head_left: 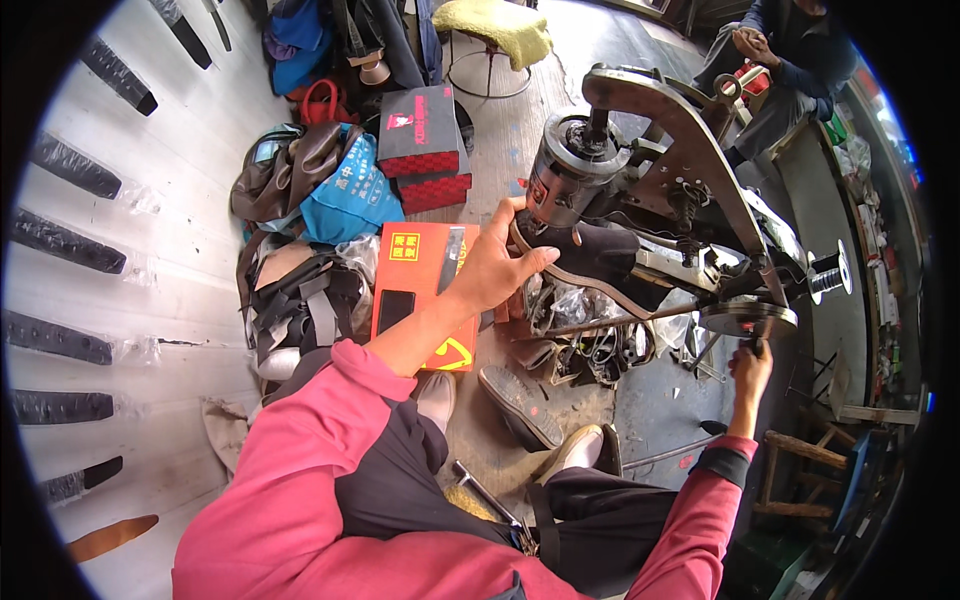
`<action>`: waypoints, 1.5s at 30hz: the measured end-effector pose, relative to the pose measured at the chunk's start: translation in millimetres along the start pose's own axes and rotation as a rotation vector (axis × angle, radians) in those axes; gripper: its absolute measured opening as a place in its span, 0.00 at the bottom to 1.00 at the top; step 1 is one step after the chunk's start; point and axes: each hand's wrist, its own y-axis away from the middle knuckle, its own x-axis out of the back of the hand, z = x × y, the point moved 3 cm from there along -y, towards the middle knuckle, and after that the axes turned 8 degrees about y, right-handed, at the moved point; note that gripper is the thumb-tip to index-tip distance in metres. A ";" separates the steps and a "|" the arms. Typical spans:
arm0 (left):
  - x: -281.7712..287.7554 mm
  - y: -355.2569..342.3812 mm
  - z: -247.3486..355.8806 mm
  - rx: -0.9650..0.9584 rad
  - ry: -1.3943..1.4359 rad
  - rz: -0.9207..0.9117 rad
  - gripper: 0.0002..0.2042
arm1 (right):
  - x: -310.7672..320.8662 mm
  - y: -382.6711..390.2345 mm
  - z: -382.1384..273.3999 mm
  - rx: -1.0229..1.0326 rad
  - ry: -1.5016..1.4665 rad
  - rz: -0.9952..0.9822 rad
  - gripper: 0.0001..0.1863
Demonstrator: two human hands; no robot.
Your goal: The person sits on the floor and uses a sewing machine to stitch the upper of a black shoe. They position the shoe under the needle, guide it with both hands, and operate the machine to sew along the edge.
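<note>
A hand-cranked shoe-sewing machine (668, 150) stands in front of me, with a round steel head (572, 175) at its left end. Under that head a black shoe (605, 250) with a dark sole lies along the machine's arm. My left hand (492, 262) grips the shoe's left end, thumb on the near side and index finger stretched up beside the steel head. Low on the right, the machine's hand wheel (745, 318) carries a short dark crank handle (757, 346). My right hand (750, 375) is closed around that handle. The needle and stitching cannot be made out.
An orange-red box (432, 290) with a black phone on it lies left of the machine, near stacked shoe boxes (420, 130) and bags (350, 190). A loose shoe (520, 405) rests by my feet. Another person (785, 70) sits at the far right, hands together.
</note>
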 end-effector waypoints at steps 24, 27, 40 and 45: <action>7.0 -5.5 17.6 -0.119 -0.434 0.011 0.23 | -40.4 14.5 1.9 0.160 0.530 -0.041 0.11; 16.7 -9.6 26.4 -0.129 -0.714 0.066 0.33 | -72.7 35.5 -3.0 0.048 0.322 -0.288 0.18; 8.3 -20.6 30.6 -0.110 -0.420 0.132 0.36 | -82.3 50.0 -23.5 0.037 0.132 -0.343 0.20; 8.8 -9.9 43.0 -0.314 -0.593 0.137 0.37 | -81.2 48.1 -30.0 0.034 0.122 -0.318 0.13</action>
